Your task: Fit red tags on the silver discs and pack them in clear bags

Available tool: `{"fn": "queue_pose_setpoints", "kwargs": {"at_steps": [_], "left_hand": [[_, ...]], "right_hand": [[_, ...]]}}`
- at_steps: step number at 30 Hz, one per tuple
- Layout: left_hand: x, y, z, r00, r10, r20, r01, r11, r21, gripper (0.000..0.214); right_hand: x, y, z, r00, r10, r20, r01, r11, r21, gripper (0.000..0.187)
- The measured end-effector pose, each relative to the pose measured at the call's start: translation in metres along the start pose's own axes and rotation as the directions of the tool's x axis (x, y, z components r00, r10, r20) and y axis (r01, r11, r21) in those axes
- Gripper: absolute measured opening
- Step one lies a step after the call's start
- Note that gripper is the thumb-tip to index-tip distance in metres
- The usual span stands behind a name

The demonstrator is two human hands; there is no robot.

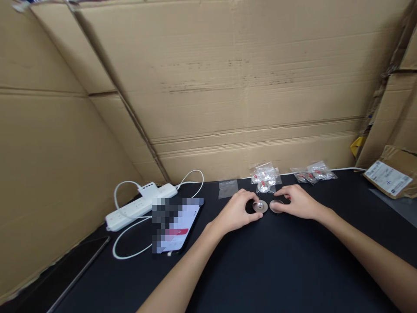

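Two small clear round discs lie side by side on the black table (293, 269). My left hand (236, 211) pinches the left disc (260, 206) at its edge, fingers curled. My right hand (298, 202) rests with its fingers bent over the right disc (276, 206), fingertips touching it. Just behind the discs sits a pile of small clear bags with red-and-silver parts (264, 176). An empty clear bag (227, 188) lies flat to the left of my left hand.
More small bags with parts (313, 173) lie at the back right. A phone (176, 224), a white power strip (140, 206) and its cable are at the left. Cardboard walls (228, 87) enclose the table; a labelled cardboard parcel (392, 176) sits at the far right.
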State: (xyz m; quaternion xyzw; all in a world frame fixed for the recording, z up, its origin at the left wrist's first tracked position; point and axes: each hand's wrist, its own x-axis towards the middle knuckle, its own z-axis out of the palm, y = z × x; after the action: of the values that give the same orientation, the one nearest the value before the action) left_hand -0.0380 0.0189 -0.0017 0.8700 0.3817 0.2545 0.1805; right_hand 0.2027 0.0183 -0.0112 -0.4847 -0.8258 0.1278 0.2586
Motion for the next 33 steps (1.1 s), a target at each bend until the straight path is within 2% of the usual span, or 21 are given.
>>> {"fn": "queue_pose_setpoints", "kwargs": {"at_steps": [3, 6, 9, 11, 14, 16, 18, 23, 26, 30, 33], "left_hand": [[0.002, 0.0, -0.002, 0.999, 0.005, -0.036, -0.005, 1.0, 0.016, 0.024], [0.004, -0.007, -0.006, 0.985, -0.053, -0.165, 0.078, 0.986, 0.148, 0.02], [0.004, -0.02, -0.012, 0.94, -0.126, -0.318, 0.248, 0.891, 0.38, 0.018], [0.002, -0.03, -0.016, 0.923, -0.177, -0.342, 0.337, 0.8, 0.496, 0.02], [0.0, -0.041, -0.017, 0.918, -0.218, -0.333, 0.378, 0.738, 0.559, 0.022], [0.0, -0.042, -0.016, 0.922, -0.225, -0.316, 0.371, 0.753, 0.543, 0.023], [0.002, -0.039, -0.012, 0.932, -0.21, -0.296, 0.337, 0.804, 0.49, 0.022], [0.004, -0.013, -0.001, 0.971, -0.099, -0.219, 0.175, 0.916, 0.36, 0.027], [0.001, 0.002, 0.006, 0.989, -0.046, -0.144, 0.092, 0.938, 0.335, 0.034], [-0.002, 0.01, 0.014, 0.997, -0.041, -0.06, 0.055, 0.964, 0.26, 0.027], [-0.001, 0.009, 0.016, 0.996, -0.067, -0.058, 0.075, 0.985, 0.157, 0.018]], "right_hand": [[0.003, 0.006, -0.002, 0.998, 0.043, -0.036, -0.041, 0.998, 0.039, 0.036], [0.004, 0.015, -0.006, 0.994, 0.088, -0.069, -0.09, 0.996, -0.02, 0.036], [0.004, 0.024, -0.009, 0.993, 0.108, -0.056, -0.112, 0.99, -0.084, 0.035], [0.002, 0.029, -0.008, 0.994, 0.102, -0.027, -0.104, 0.987, -0.119, 0.034], [0.0, 0.034, -0.006, 0.996, 0.09, -0.013, -0.091, 0.983, -0.161, 0.032], [0.0, 0.035, -0.004, 0.996, 0.082, -0.023, -0.085, 0.985, -0.15, 0.031], [0.001, 0.034, -0.003, 0.996, 0.07, -0.05, -0.075, 0.993, -0.088, 0.029], [0.005, 0.027, -0.006, 0.985, 0.069, -0.156, -0.041, 0.984, 0.176, 0.009], [0.007, 0.021, -0.007, 0.988, 0.117, -0.106, -0.079, 0.948, 0.31, 0.016], [0.007, 0.01, -0.006, 0.987, 0.146, -0.067, -0.103, 0.896, 0.432, 0.029], [0.006, 0.001, -0.004, 0.986, 0.167, 0.003, -0.136, 0.791, 0.597, 0.031]]}}
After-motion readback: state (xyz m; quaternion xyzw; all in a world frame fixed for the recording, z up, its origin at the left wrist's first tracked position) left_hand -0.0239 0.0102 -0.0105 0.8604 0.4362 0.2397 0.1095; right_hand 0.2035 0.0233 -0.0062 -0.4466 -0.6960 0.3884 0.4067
